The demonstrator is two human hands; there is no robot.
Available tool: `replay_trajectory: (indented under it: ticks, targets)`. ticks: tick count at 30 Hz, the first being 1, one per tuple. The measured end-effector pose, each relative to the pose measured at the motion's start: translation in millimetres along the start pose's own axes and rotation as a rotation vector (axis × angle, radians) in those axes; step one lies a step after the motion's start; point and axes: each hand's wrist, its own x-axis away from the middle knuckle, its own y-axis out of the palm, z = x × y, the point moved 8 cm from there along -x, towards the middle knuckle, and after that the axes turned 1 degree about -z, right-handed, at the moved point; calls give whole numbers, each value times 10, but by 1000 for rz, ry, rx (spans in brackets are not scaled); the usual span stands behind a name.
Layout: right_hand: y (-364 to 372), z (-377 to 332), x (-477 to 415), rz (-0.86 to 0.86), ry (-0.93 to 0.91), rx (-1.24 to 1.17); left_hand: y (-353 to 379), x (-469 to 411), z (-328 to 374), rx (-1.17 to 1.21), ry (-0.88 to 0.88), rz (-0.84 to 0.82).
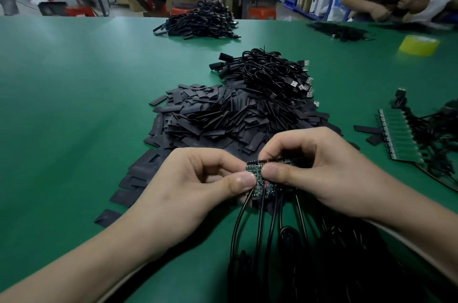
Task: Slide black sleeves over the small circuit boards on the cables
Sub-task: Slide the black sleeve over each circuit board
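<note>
A strip of small green circuit boards, joined side by side, is held above the green table. My left hand pinches the end board at the left between thumb and forefinger. My right hand pinches the rest of the strip, thumb on top. Black cables hang from the boards toward me into a dark bundle. Just beyond my hands lies a large heap of flat black sleeves. Most of the strip is hidden under my right fingers.
Behind the sleeves sits a pile of USB cables. Another board strip with cables lies at the right. A further cable heap and a yellow tape roll are at the far edge. People work beyond the table.
</note>
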Motion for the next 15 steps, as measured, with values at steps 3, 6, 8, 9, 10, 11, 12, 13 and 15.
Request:
replay_trajectory:
  ticks: [3,6,8,9,10,11,12,13,15]
  targets:
    - [5,-3,-13,-18,-16,-42,6,2,-3,36,1,-6]
    - [13,9,-23,-22,-17,-108,10,-2,-4,58,5,-15]
    - [16,7,-24,-22,-20,-140,17,-4,-1,70,5,-24]
    - [16,7,-25,-23,-21,-148,18,-3,1,71,4,-26]
    - [16,5,-27,-25,-21,-154,18,-2,-1,70,5,-28]
    - [14,8,-29,-29,-21,-161,19,-1,1,69,5,-30]
    - [12,9,-30,-35,-21,-171,20,0,0,71,6,-32]
    - [14,10,-31,-44,-23,-184,24,2,-3,78,5,-35]
    - [33,-10,-31,-69,-36,-222,45,6,-23,112,-6,-53]
